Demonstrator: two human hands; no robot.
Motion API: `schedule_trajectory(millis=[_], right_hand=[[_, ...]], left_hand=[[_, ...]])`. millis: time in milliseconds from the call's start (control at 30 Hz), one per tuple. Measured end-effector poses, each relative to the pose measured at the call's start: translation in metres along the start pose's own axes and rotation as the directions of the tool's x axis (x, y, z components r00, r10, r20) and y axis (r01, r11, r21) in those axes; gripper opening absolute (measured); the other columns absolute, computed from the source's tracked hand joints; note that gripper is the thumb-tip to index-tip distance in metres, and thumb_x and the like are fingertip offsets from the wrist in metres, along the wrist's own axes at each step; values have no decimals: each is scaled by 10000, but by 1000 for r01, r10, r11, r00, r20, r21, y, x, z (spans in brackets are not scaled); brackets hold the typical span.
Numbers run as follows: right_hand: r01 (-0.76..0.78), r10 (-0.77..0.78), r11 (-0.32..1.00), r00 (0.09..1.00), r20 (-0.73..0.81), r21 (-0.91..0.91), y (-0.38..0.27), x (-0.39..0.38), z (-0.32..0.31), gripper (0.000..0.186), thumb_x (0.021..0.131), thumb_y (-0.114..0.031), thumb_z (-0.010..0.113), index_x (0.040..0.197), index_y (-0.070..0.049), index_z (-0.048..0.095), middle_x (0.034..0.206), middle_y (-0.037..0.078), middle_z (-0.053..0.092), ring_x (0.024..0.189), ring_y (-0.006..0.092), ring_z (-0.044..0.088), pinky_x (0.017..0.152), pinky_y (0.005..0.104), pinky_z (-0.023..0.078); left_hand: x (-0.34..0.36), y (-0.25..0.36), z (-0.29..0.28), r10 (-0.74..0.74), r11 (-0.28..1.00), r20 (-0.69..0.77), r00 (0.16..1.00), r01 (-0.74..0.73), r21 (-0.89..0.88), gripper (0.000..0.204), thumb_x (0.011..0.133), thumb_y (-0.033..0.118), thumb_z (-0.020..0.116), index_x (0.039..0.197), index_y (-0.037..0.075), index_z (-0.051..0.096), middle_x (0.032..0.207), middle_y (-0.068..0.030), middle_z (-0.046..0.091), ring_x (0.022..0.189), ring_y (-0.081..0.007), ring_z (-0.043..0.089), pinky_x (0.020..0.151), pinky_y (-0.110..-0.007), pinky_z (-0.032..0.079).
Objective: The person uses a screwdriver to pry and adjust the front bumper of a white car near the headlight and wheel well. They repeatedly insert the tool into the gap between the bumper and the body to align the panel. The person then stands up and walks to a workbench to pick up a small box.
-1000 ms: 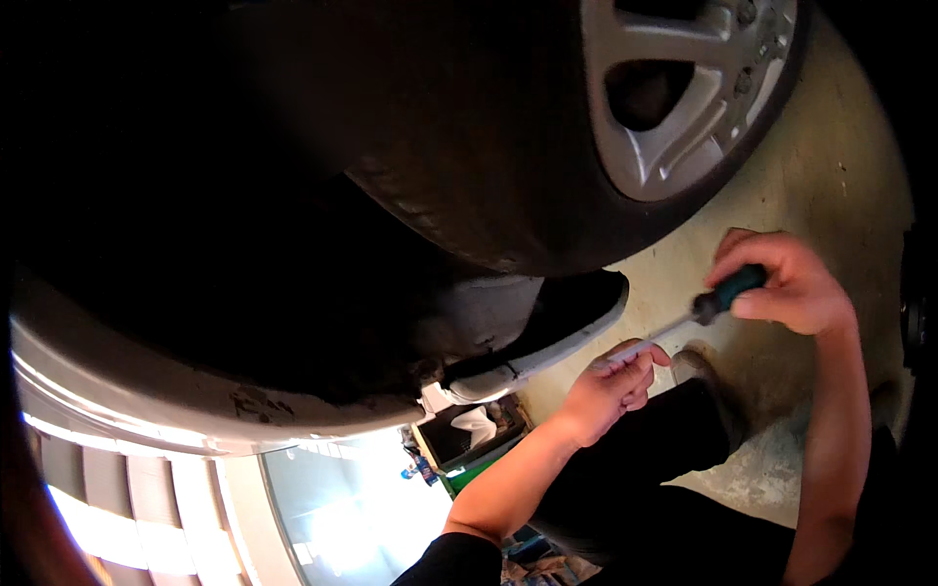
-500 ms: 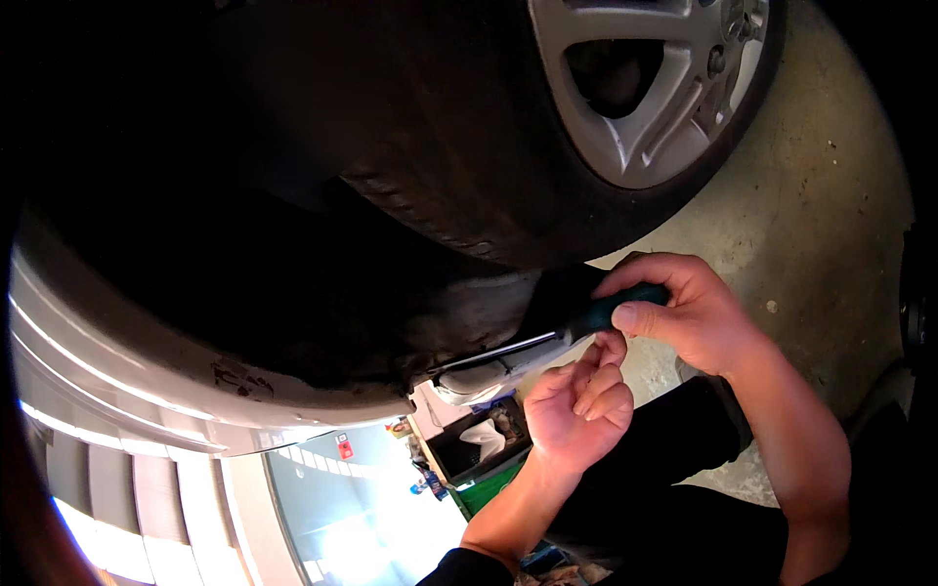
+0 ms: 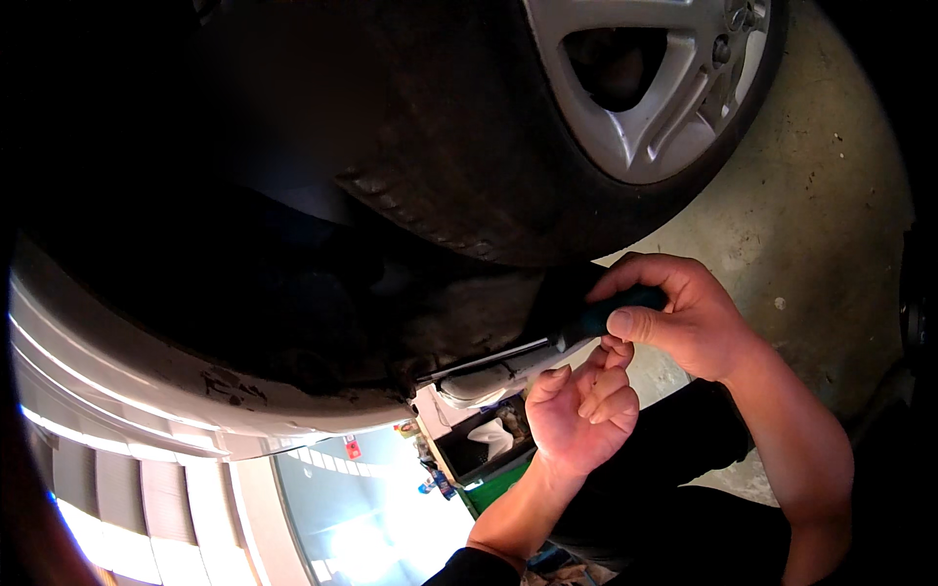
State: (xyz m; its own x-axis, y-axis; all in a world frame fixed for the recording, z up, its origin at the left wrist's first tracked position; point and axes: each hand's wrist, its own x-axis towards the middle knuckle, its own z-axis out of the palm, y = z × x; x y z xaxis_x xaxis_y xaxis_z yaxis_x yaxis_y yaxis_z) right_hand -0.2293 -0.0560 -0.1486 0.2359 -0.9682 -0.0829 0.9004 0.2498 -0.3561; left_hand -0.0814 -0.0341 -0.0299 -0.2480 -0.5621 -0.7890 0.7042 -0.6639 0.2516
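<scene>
My right hand [image 3: 694, 322] is closed round the dark green handle of a screwdriver [image 3: 640, 299], thumb laid along it. The metal shaft runs left and slightly down, its tip at the lower corner of the wheel arch edge [image 3: 415, 379]. Just below the handle, my left hand [image 3: 584, 415] is palm up with its fingers loosely bent and apart. Its fingertips come close to the underside of the handle; whether they touch it I cannot tell. Beneath the shaft lies a pale body panel end [image 3: 479, 387]. Shadow hides the inside of the arch.
Above my hands stands a black tyre [image 3: 459, 186] on a silver spoked wheel [image 3: 640, 156]. The light car fender [image 3: 195, 386] curves along the left, with dark scuffs on its edge. A dark tray [image 3: 518, 459] with a white object is below. Concrete floor [image 3: 782, 225] shows at right.
The view has shifted slightly. My left hand stays under the handle, its fingers a little differently bent. The right hand keeps its hold on the screwdriver, whose tip remains at the arch edge.
</scene>
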Motion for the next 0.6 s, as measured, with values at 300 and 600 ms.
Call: schedule_trajectory(millis=[300, 600], right_hand=[[-31, 31, 1000, 999, 23, 5, -12, -2, -1, 213, 890, -64, 713, 1083, 19, 676, 984, 56, 673, 874, 118, 646, 796, 271, 540], [-121, 119, 985, 993, 26, 123, -4, -2, -1, 234, 890, -116, 747, 1085, 1, 693, 885, 61, 702, 755, 124, 690, 678, 255, 573]], left_hand=[[0, -2, 3, 16, 1000, -29, 999, -16, 14, 515, 833, 214, 689, 1207, -74, 483, 1129, -81, 539, 566, -103, 396, 571, -239, 354], [0, -4, 3, 28, 999, -40, 999, -27, 33, 549, 817, 231, 690, 1207, -93, 478, 1136, -115, 536, 568, -108, 404, 563, -238, 364]])
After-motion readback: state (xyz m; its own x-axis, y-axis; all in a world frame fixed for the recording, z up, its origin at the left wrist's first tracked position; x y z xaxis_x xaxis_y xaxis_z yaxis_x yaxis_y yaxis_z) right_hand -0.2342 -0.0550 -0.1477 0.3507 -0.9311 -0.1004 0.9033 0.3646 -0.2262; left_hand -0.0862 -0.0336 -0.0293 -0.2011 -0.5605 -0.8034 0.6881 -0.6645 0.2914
